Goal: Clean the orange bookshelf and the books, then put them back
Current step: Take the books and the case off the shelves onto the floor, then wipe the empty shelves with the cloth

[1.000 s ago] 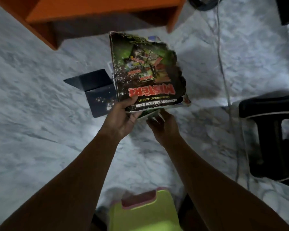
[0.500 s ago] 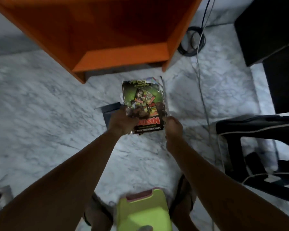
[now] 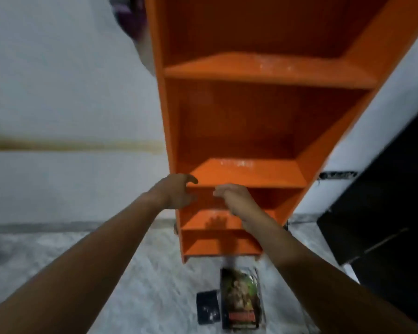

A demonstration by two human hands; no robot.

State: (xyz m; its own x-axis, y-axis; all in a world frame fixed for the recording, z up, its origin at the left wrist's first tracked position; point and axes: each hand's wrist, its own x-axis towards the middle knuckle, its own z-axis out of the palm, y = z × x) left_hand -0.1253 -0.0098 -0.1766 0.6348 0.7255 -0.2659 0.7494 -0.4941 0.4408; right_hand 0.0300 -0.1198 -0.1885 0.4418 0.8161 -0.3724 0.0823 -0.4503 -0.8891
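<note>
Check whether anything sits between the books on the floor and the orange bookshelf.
Nothing visible does. The comic book and dark book lie on bare floor before the orange bookshelf, whose visible shelves hold nothing.

Orange bookshelf (image 3: 251, 116) against grey, white and black

Before you the bookshelf is bright orange throughout, deeper rust in its shaded recesses. The floor (image 3: 143, 285) is white marble veined with grey, and the wall (image 3: 58, 92) is pale grey crossed by a yellowish band. You see a book (image 3: 240, 300) with a green picture cover and a red strip, a navy booklet (image 3: 208, 307) flecked white, and black furniture (image 3: 384, 213).
</note>
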